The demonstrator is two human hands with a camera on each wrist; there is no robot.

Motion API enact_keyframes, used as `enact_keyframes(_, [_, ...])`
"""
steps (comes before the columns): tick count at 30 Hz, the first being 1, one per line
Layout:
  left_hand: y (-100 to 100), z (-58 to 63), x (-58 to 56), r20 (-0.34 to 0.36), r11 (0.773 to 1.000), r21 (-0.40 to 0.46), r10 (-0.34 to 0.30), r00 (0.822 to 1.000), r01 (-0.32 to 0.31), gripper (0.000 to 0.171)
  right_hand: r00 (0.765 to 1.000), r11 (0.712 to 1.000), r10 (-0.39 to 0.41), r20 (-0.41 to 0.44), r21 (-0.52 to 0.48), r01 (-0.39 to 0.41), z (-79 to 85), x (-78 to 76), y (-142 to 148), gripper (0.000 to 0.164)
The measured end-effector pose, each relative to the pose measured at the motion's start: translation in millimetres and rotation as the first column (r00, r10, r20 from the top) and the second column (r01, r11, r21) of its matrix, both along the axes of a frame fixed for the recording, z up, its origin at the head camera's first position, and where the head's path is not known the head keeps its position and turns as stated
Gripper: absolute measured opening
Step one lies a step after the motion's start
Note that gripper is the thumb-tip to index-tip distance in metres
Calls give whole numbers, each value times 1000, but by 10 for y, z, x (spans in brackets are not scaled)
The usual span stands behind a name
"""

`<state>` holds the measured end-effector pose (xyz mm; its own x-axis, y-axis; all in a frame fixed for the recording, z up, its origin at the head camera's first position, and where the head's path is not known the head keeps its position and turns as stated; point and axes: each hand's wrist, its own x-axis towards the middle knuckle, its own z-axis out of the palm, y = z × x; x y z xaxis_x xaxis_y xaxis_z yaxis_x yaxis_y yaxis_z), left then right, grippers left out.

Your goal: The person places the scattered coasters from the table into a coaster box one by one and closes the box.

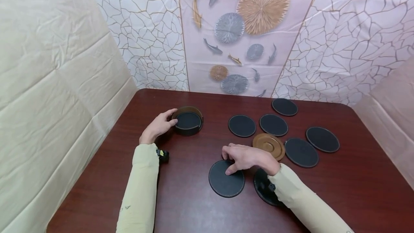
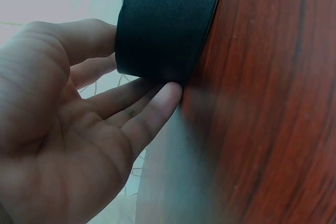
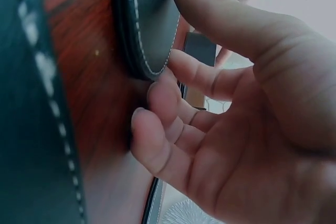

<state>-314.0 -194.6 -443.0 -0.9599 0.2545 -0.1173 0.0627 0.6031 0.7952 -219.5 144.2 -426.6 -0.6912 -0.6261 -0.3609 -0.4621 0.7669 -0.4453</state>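
Observation:
My left hand (image 1: 159, 126) steadies the left side of a round black coaster holder (image 1: 188, 131) with a brown inner wall. A black coaster (image 1: 187, 120) lies inside it. In the left wrist view, thumb and fingers spread around the holder's dark outer wall (image 2: 163, 30). Nearer the front, my right hand (image 1: 247, 158) pinches a round black stitched coaster (image 1: 226, 184), thumb on its top and fingers at its far edge. The right wrist view shows the coaster's white-stitched rim (image 3: 152, 35) between thumb and fingers; whether it is fully off the table cannot be told.
Another black coaster (image 1: 261, 188) lies partly under the right forearm. A brown round piece with raised rings (image 1: 269, 146) sits beyond the right wrist. Several black coasters (image 1: 242, 126) are spread over the right half of the dark red-brown table (image 1: 191, 197). Fabric-covered walls stand around it.

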Motion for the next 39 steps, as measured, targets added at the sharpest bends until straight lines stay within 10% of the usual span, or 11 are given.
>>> enact_keyframes(39, [-11,-31,-5,-7,1000,4,-3,1000,3,58,996,980,70,47,-192,-60,275,-114,156,49])
